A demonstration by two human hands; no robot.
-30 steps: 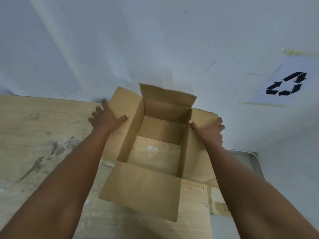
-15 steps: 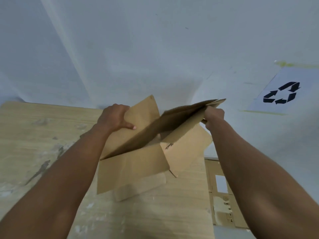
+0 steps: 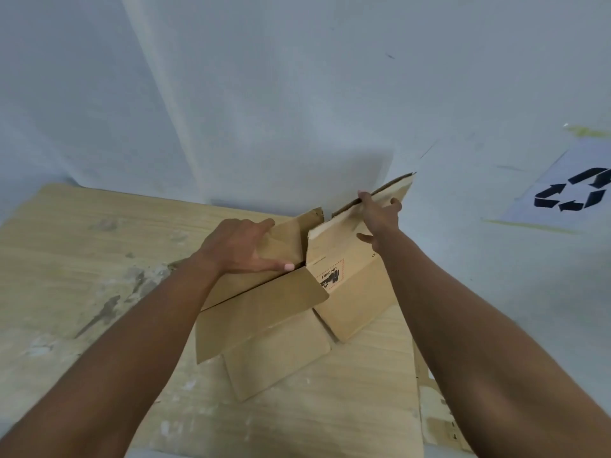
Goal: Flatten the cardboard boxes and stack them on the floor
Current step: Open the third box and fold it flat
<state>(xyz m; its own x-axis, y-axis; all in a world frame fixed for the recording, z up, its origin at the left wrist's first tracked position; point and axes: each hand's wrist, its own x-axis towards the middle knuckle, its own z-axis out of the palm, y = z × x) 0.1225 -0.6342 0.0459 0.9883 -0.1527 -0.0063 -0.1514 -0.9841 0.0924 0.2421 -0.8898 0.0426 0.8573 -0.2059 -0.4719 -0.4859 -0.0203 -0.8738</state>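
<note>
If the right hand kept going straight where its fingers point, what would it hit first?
The right hand grips the cardboard box by its upper edge. Past that edge its fingers point at the white wall, probably the first thing met; how far behind is unclear.

Tan cardboard box (image 3: 353,292) with black-and-red label; black recycling sign (image 3: 575,193).

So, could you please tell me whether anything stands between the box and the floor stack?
Nothing visible does. The left hand and right hand hold the cardboard box on the table; the flattened cardboard lies past the table's right edge, partly hidden by the right forearm.
</note>
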